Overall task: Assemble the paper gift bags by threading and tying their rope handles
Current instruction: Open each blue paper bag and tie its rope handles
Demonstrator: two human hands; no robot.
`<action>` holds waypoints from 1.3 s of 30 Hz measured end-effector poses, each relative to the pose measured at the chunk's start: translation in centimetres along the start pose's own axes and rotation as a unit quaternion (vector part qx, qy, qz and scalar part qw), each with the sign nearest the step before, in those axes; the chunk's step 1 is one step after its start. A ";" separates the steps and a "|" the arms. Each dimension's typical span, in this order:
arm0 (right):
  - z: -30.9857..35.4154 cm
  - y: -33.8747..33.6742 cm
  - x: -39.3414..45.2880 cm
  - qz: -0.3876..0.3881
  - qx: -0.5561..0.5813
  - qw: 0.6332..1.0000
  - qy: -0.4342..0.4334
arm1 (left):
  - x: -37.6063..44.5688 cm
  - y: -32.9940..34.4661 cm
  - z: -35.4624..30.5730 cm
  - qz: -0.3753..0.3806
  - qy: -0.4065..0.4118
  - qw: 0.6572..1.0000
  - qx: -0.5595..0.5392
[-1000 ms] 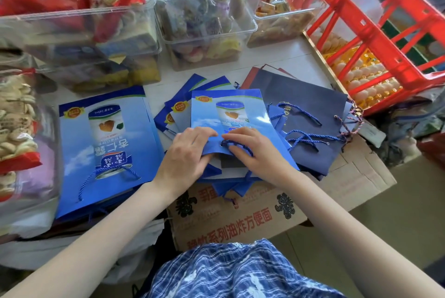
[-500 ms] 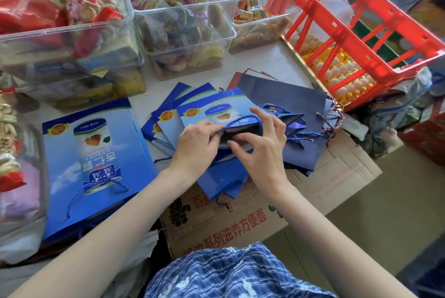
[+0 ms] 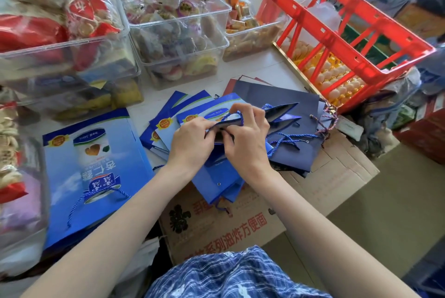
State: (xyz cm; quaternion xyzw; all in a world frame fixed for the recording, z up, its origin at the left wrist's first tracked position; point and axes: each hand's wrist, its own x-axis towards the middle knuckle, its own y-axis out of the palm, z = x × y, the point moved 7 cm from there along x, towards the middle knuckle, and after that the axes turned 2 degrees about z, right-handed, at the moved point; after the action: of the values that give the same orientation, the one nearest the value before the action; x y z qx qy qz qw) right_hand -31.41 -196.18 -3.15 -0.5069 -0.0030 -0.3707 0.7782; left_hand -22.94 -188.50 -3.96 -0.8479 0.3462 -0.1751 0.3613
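Since the earlier frames both hands have lifted from pressing the flat bag and now work at its raised top edge, and the rope loop has come up over the right fingers. Left hand pinches the upper rim of the blue gift bag, fingers curled onto the edge. Right hand grips the same rim from the other side, fingers curled, with the blue rope handle looped over its fingers just above the bag mouth. Held bag sits partly opened on top of a fanned stack of flat blue bags, its lower part hanging over a cardboard box with red print. A finished bag with its own rope lies flat to the left, well apart from the hands. Dark navy bags with loose blue cords lie just right of the hands. Behind: clear plastic bins of wrapped snacks, and a red crate tilted at far right over a tray of small round packets. Blue plaid clothing shows at bottom centre. Cannot tell whether the rope end is through the hole; the fingers hide it.
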 end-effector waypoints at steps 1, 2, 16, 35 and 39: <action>0.3 -0.1 0.3 -0.002 -0.025 0.999 -0.023 | 0.1 -0.2 -0.1 -0.001 -0.009 1.000 0.000; 0.6 -0.2 0.5 -0.004 -0.052 0.997 -0.053 | 0.3 -0.4 -0.2 -0.001 -0.014 1.000 0.007; -0.4 1.3 1.8 0.062 -0.116 0.990 -0.044 | 1.6 -0.5 -0.7 0.046 0.018 0.982 0.182; 0.0 1.7 1.7 0.109 -0.145 0.981 -0.068 | 0.6 -0.8 -1.0 0.049 0.041 0.981 0.183; -0.4 2.0 1.6 0.200 -0.098 0.974 -0.051 | 0.5 -0.9 -0.7 0.053 0.043 0.984 0.167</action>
State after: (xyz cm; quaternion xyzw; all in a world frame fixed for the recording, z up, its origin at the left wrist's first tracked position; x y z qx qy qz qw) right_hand -29.19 -196.99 -4.30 -0.5896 0.0952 -0.1802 0.7816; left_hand -22.52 -188.76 -2.84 -0.7478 0.3713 -0.2477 0.4915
